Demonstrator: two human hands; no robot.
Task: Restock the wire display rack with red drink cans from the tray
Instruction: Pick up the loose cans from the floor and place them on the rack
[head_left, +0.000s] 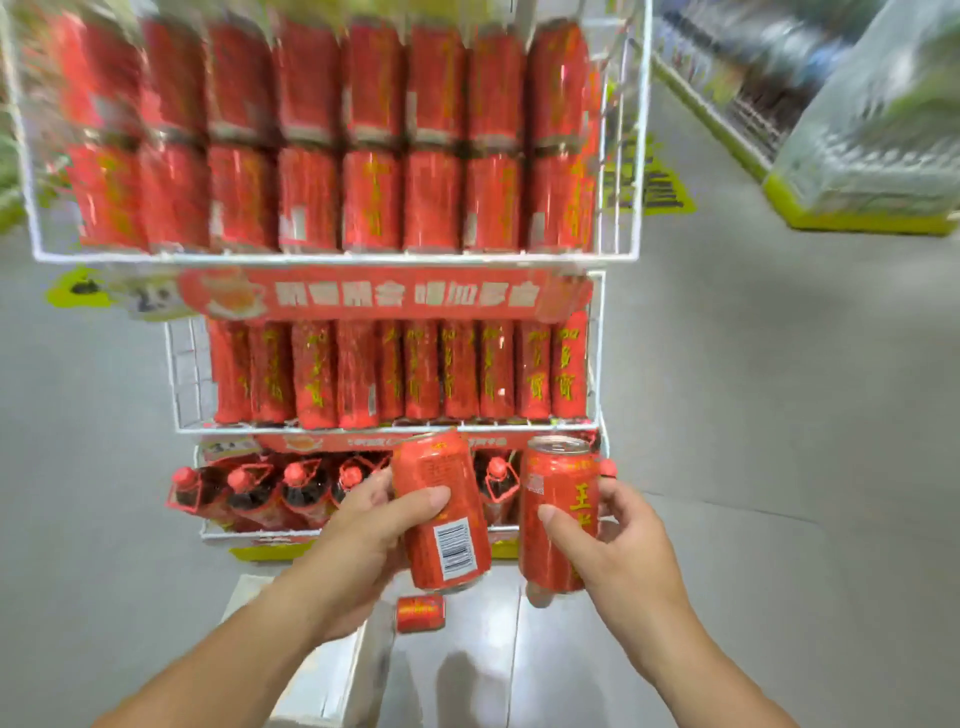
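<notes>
Left hand (363, 525): you gripped a tilted red can (441, 512).
Right hand (621, 540): you held an upright can (556, 519).
Rack (332, 257): both can tiers looked full.
Tray (337, 670): one loose can (421, 614) lay waiting.

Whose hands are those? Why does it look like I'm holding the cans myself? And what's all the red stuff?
There's no robot here. A person wears a camera on their head, so you see what they see, looking down at their own two hands. The left hand grips a tilted can, with its barcode facing us. The right hand grips an upright can, and you can see its silver top. In front stands a white wire rack. Its top and middle shelves hold rows of red cans, and the bottom shelf holds dark bottles with red caps. Below the hands, a lone can lies on its side in what looks like the tray.
</notes>
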